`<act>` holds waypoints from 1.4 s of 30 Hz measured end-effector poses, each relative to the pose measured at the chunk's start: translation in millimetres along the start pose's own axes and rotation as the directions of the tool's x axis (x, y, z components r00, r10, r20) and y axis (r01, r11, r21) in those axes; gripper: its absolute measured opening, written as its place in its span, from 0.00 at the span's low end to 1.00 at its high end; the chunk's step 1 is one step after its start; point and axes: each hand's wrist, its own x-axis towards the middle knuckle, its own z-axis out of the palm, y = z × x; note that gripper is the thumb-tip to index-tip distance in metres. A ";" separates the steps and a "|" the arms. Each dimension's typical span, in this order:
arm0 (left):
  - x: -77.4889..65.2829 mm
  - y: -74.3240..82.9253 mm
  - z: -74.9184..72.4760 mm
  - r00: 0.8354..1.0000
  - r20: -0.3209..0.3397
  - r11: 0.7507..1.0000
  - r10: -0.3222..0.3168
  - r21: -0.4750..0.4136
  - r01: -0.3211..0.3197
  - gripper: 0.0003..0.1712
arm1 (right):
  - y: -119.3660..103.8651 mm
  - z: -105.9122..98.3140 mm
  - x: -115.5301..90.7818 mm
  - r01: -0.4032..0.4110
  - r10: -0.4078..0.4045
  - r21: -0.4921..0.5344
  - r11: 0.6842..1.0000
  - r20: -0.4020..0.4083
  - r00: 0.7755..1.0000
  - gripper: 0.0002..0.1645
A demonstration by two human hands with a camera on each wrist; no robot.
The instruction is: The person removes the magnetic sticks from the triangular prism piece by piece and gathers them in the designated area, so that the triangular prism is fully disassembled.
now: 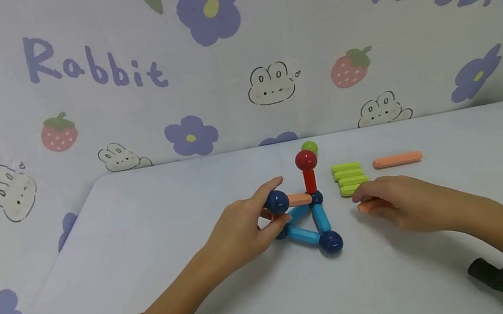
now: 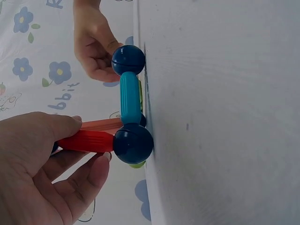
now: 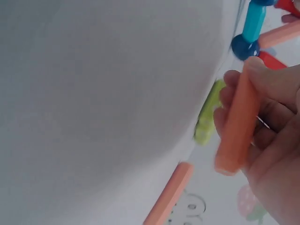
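Holding one orange rod (image 3: 238, 124), right hand (image 1: 407, 203) flanks four green rods (image 1: 350, 181).

We find our left forearm (image 1: 178, 296) bare and angled forward and inward, the left hand (image 1: 245, 228) in a pinch grip between thumb and fingers. We record our right forearm (image 1: 496, 221) also bare and directed inward, the right hand (image 1: 409, 203) gripping, fingers curled, thumb pressed. We note both hands apart.
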 end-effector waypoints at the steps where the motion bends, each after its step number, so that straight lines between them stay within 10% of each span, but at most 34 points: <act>1: -0.1 -0.3 -0.1 1.000 0.002 1.000 -0.002 -0.001 0.002 0.37 | 2.9 -0.5 -0.2 -0.009 0.009 -0.017 1.000 -0.006 1.000 0.14; 25: -0.6 -4.1 -0.8 1.000 0.017 1.000 -0.007 -0.025 0.008 0.26 | 70.9 -22.6 5.9 -0.241 0.238 -0.133 0.961 -0.041 0.970 0.07; 42: 0.6 -2.6 -0.3 1.000 0.020 1.000 -0.003 -0.030 0.004 0.26 | 79.7 -24.0 24.1 -0.240 0.229 -0.148 0.959 -0.085 0.970 0.13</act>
